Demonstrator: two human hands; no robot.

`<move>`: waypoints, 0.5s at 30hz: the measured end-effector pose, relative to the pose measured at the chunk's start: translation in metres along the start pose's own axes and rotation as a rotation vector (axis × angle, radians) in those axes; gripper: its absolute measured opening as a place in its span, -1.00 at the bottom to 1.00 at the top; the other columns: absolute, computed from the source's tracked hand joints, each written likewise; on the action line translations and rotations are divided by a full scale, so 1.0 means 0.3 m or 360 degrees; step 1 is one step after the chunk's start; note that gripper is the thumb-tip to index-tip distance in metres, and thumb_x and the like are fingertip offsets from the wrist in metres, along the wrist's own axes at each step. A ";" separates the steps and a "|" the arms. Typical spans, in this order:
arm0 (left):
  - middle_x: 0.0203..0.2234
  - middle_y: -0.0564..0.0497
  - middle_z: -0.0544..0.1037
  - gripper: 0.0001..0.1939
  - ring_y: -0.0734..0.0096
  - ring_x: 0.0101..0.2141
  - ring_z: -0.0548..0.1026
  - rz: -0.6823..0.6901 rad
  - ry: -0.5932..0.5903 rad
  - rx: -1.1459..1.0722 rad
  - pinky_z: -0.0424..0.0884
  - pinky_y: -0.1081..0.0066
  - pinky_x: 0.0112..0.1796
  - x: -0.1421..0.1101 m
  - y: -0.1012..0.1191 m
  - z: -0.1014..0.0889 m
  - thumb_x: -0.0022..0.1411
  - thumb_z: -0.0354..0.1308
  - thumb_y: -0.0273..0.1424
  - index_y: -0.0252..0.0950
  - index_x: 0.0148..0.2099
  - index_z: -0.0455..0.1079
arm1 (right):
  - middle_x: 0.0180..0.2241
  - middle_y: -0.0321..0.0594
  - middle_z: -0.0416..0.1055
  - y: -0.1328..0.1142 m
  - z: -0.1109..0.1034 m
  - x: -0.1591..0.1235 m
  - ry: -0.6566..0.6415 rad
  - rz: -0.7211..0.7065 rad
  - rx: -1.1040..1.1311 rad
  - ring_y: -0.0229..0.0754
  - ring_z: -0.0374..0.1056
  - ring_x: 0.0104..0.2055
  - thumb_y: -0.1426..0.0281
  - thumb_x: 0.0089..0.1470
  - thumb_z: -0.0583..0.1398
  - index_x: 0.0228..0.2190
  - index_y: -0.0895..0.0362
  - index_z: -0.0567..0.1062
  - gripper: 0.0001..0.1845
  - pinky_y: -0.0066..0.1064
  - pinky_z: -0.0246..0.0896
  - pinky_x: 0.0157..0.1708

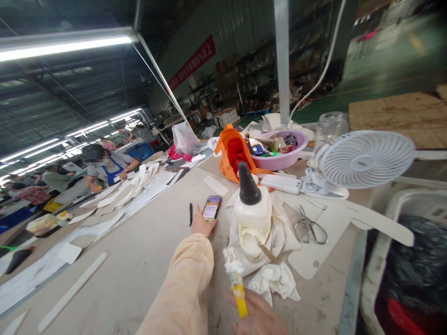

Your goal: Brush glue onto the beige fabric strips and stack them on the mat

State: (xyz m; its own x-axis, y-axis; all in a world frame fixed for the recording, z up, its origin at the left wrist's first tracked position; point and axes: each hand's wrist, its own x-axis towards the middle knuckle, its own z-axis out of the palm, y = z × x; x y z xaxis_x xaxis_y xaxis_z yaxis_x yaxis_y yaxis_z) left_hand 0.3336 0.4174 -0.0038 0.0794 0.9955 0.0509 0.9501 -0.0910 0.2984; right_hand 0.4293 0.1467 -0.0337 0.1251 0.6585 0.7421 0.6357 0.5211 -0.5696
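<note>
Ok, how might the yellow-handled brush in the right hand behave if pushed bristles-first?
The yellow-handled brush is probably light, being slim in the right hand. Its bristles look clumped with white residue, so they may bend stiffly and stick or smear rather than slide. The handle looks straight and solid, so it likely won't flex much.

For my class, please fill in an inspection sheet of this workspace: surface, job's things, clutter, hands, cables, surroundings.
Surface: grey tabletop bearing pale cut pieces.
Job's things: yellow-handled brush, bristles coated white; phone, screen lit; white container with black cone.
Clutter: scissors, crumpled white wipe, orange bag, lilac basin, white fan.
Hands: left hand touches phone's lower end; right hand grips brush.
Cables: white cable beside metal post.
Surroundings: co-worker in blue apron leftward, red banner behind, bin holding black plastic rightward.
</note>
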 end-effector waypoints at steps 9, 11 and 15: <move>0.08 -0.31 0.46 -0.39 0.02 0.09 0.42 0.0220 -0.0082 0.0025 0.29 0.23 0.07 -0.047 -0.005 -0.242 0.16 0.13 -0.13 -0.40 0.15 0.34 | -0.16 -0.06 0.54 -0.076 -0.099 0.117 0.0077 -0.0149 0.0106 -0.11 0.47 -0.05 0.62 0.09 0.05 -0.37 0.08 0.33 -0.80 -0.32 0.38 -0.04; 0.02 -0.21 0.53 -0.48 0.09 0.03 0.48 0.0281 -0.0068 -0.0017 0.33 0.27 0.04 -0.115 -0.039 -0.368 0.18 0.09 -0.12 -0.33 0.08 0.43 | -0.17 -0.05 0.53 -0.092 -0.115 0.127 0.0094 -0.0086 0.0153 -0.10 0.43 -0.01 0.62 0.08 0.08 -0.32 0.08 0.32 -0.80 -0.27 0.37 -0.04; -0.06 -0.06 0.59 -0.51 0.20 -0.03 0.52 0.0274 0.0050 -0.0111 0.35 0.30 0.03 -0.362 -0.184 -0.626 0.15 0.09 -0.06 -0.24 0.00 0.49 | -0.11 -0.04 0.49 -0.120 -0.165 0.135 0.0041 0.0024 0.0221 -0.08 0.40 -0.01 0.54 0.11 0.17 -0.31 0.06 0.29 -0.84 -0.20 0.33 -0.04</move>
State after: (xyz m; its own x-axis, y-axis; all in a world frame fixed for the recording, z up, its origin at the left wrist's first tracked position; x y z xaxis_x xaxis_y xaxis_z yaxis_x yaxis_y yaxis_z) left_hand 0.2160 0.3096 0.1533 0.2285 0.9639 0.1364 0.9000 -0.2626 0.3479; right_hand 0.4491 0.1278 0.0344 0.1542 0.6537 0.7408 0.5220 0.5827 -0.6229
